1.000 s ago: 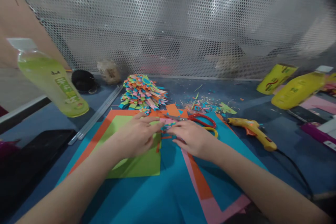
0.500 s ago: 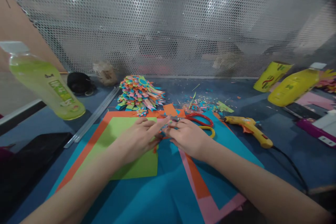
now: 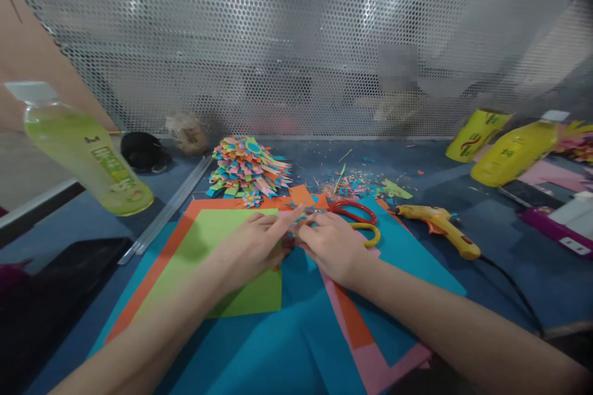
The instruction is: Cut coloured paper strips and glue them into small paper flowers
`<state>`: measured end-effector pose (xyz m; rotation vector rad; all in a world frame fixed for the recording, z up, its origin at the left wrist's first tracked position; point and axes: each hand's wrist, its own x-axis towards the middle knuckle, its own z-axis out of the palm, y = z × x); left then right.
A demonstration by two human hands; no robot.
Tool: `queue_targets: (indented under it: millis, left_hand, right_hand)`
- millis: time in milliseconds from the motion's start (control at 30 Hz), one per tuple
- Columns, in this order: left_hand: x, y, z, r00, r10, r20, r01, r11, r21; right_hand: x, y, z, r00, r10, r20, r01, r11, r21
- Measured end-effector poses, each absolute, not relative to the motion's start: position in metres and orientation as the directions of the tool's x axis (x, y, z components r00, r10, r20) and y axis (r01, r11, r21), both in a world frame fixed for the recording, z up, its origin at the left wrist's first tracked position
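Observation:
My left hand point(image 3: 257, 244) and my right hand point(image 3: 336, 247) meet above the coloured paper, their fingers bent and pinched together. Specks of colour show between the fingertips, but the small thing there is mostly hidden. Beneath my left hand lies a lime green sheet point(image 3: 185, 262) on an orange one. A large blue sheet point(image 3: 236, 352) spreads under both hands. Just beyond my right hand are scissors with a red handle point(image 3: 354, 207) and a yellow loop. A small paper flower point(image 3: 252, 199) rests at the orange sheet's far edge.
Fringed multicoloured paper pieces point(image 3: 248, 166) are heaped behind the sheets, with paper scraps point(image 3: 359, 185) beside them. A yellow glue gun point(image 3: 440, 228) with a black cord lies right. Drink bottles point(image 3: 88, 157) stand at both sides; clear glue sticks point(image 3: 169, 210) lie left. Perforated metal point(image 3: 296, 43) closes the back.
Both hands stay together, with the left fingers shifted slightly to the right and the left index finger raised a little. The view has moved slightly. The things on the table lie as before.

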<state>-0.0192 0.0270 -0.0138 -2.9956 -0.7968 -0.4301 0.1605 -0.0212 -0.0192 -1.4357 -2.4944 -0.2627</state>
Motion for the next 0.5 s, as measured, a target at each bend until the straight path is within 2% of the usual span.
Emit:
queue_targets:
  millis: [133,267,433,500]
  left_hand:
    - [-0.020,0.026,-0.014,0.781,0.572,0.250,0.557,-0.819,0.135]
    - [-0.019,0.028,-0.020,0.756,0.591,0.281,0.560,-0.806,0.189]
    - [-0.019,0.030,-0.024,0.713,0.658,0.243,0.570,-0.746,0.344]
    - [-0.021,0.030,-0.023,0.718,0.652,0.241,0.557,-0.747,0.363]
  right_hand:
    - [0.162,-0.019,-0.023,-0.449,0.840,0.306,0.880,0.476,-0.015]
    - [0.162,-0.020,-0.024,-0.428,0.850,0.306,0.885,0.463,-0.049]
    - [0.157,-0.024,-0.023,-0.387,0.863,0.325,0.903,0.426,-0.058]
    - [0.155,-0.025,-0.023,-0.380,0.864,0.331,0.906,0.420,-0.056]
